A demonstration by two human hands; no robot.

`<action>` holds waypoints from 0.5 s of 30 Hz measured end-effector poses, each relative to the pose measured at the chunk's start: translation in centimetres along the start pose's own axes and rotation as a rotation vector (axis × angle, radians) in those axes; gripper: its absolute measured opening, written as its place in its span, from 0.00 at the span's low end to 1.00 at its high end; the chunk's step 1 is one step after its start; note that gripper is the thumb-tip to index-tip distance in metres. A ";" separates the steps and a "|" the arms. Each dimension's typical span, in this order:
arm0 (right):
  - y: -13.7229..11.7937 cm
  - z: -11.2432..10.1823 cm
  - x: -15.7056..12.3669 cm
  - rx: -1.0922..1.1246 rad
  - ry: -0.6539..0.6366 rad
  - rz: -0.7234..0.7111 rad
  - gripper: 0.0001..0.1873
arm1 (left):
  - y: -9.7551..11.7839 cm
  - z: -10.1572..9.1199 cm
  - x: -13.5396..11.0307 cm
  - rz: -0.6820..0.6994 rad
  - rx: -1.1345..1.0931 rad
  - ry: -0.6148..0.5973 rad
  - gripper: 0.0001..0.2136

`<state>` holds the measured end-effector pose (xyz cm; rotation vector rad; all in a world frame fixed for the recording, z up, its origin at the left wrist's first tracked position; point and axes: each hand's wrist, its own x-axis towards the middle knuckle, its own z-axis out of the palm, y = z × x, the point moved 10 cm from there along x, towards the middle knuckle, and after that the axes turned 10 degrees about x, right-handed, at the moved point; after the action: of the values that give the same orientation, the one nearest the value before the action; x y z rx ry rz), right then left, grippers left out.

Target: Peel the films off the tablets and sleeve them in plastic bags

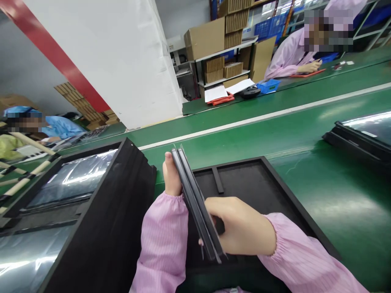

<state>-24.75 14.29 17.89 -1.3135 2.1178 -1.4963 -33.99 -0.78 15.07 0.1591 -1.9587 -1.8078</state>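
Two thin dark flat panels (195,199) with clear film sticking out at their edges stand on edge between my hands, side by side and tilted. My left hand (171,175) grips them from the left, its thumb up at the far end; its other fingers are mostly hidden behind the panels. From the right, my right hand (241,226) presses its curled fingers on the near half of the panels. Below both hands lies a shallow black tray (244,179) with a raised rim and a short divider bar.
At left rises a stack of black trays (122,183) holding film-covered panels (76,175). More black trays (360,142) stand at right on the green bench (336,191). Across it, a person in pink (287,57) works; another in blue (64,126) sits at far left. A white pillar (131,61) stands behind.
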 end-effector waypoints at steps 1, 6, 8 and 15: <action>0.9 0.0 0.2 -0.052 -0.015 0.057 0.13 | 0.5 -0.2 0.6 0.049 0.013 0.022 0.34; 2.9 -0.5 0.4 -0.109 -0.063 0.193 0.10 | 1.2 0.5 1.8 0.176 0.054 0.051 0.35; 2.9 -0.6 0.5 -0.100 -0.072 0.191 0.10 | 1.0 0.9 1.8 0.169 0.028 0.048 0.35; 2.7 -0.9 0.5 -0.116 -0.063 0.194 0.11 | 0.8 1.4 2.1 0.122 0.003 0.038 0.36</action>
<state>-27.00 14.65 16.14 -1.1364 2.2481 -1.2569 -36.27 -0.28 16.32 0.0723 -1.9028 -1.7112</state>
